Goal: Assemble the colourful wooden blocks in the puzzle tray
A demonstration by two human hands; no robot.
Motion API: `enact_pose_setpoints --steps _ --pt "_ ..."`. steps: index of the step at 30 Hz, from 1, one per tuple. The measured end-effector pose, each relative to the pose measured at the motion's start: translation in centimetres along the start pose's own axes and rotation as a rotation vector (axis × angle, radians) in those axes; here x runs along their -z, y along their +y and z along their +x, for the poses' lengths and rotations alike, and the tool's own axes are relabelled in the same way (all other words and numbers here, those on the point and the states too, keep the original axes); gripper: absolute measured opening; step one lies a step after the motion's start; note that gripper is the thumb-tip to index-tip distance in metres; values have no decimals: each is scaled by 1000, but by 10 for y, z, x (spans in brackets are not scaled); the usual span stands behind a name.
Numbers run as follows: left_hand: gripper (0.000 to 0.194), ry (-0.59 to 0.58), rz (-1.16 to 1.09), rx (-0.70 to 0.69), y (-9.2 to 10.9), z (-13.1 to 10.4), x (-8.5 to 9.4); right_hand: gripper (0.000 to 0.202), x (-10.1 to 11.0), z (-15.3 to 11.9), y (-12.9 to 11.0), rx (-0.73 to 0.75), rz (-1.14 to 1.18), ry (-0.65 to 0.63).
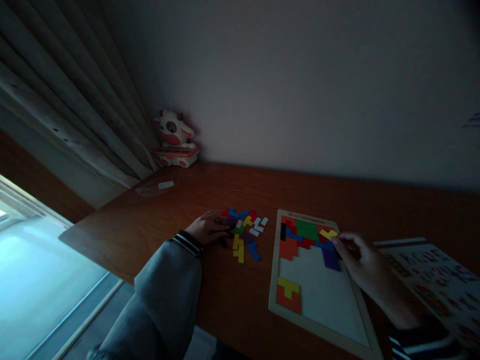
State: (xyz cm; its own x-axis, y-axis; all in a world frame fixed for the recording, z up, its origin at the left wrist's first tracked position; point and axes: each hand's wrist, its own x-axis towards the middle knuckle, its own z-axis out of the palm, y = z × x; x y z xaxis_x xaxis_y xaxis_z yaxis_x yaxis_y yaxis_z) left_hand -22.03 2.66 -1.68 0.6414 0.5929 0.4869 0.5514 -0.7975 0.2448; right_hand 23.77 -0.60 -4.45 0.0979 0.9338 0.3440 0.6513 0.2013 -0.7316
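Note:
A wooden puzzle board lies on the desk, with red, green, blue, purple and black pieces along its top. A yellow piece and an orange one sit at its lower left. My right hand is at the board's upper right edge, thumb and finger pinched on a yellow piece. To the left of the board is a loose pile of colored pieces. My left hand rests at the pile's left side, fingers reaching over dark pieces; whether it grips one is unclear.
A printed sheet lies right of the board, partly behind my right arm. A toy cow stands at the back left corner by the curtain. A small white piece lies on the desk in front of it.

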Motion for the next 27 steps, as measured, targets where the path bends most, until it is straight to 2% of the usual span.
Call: enact_pose_setpoints --steps 5,10,19,27 --pt "24 -66 -19 78 12 0 3 40 0 -1 -2 9 -10 15" --pt "21 -54 -9 84 11 0 1 41 0 -1 -3 24 -19 31" --pt "25 -36 76 -15 4 -2 3 42 0 -1 -7 44 -9 43" --pt "21 -30 75 -2 6 2 2 40 2 -1 -17 -9 34 68"
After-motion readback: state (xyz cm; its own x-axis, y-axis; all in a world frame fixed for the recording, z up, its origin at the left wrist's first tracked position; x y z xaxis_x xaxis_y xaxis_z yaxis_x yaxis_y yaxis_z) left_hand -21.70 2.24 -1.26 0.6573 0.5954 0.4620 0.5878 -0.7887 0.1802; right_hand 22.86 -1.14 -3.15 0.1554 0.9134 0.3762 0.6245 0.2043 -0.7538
